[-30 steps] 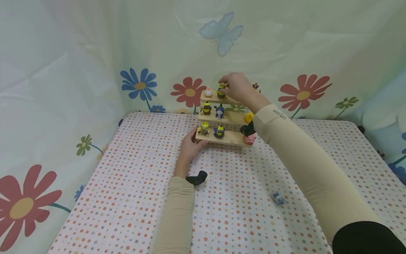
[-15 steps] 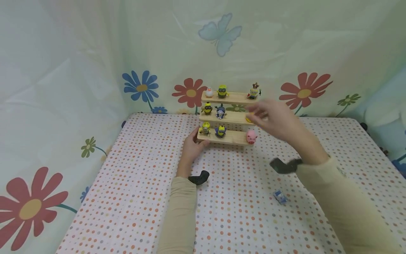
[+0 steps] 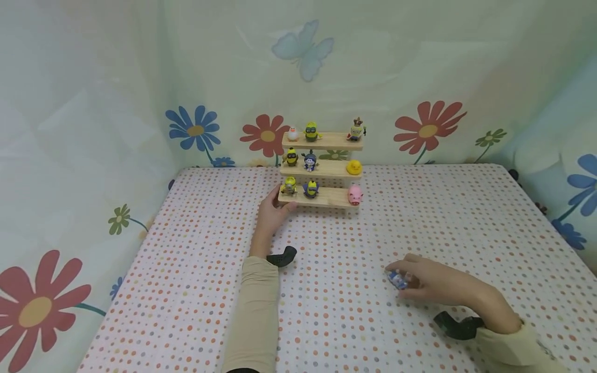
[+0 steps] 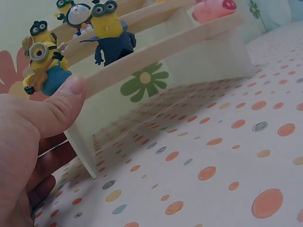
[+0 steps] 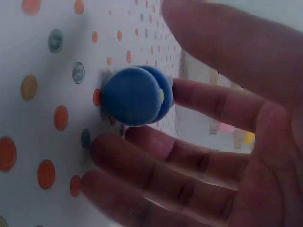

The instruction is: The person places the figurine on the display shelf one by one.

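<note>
My left hand [image 3: 270, 215] grips the left end of the lowest board of a three-tier wooden display shelf [image 3: 333, 197]. In the left wrist view its thumb [image 4: 66, 101] presses the front edge, beside a minion figure with a guitar [image 4: 47, 71]; the other fingers go underneath. At the lower right, my right hand [image 3: 434, 280] reaches round a small blue-and-white figurine [image 3: 397, 280] lying on the cloth. The right wrist view shows the figurine's rounded blue end [image 5: 132, 97] between spread fingers, with the thumb [image 5: 227, 35] standing apart from it.
Small toys stand on the tiers, among them a pink pig [image 3: 355, 195], a yellow duck [image 3: 354, 167], a crowned figure [image 3: 356, 129] and a white bird-like toy [image 3: 293, 134]. A dotted cloth [image 3: 326, 311] covers the table. Floral curtain [image 3: 373, 62] hangs behind.
My right hand has left the minion on the top tier and moved down and right to the blue-and-white figurine. The left hand keeps its grip on the shelf.
</note>
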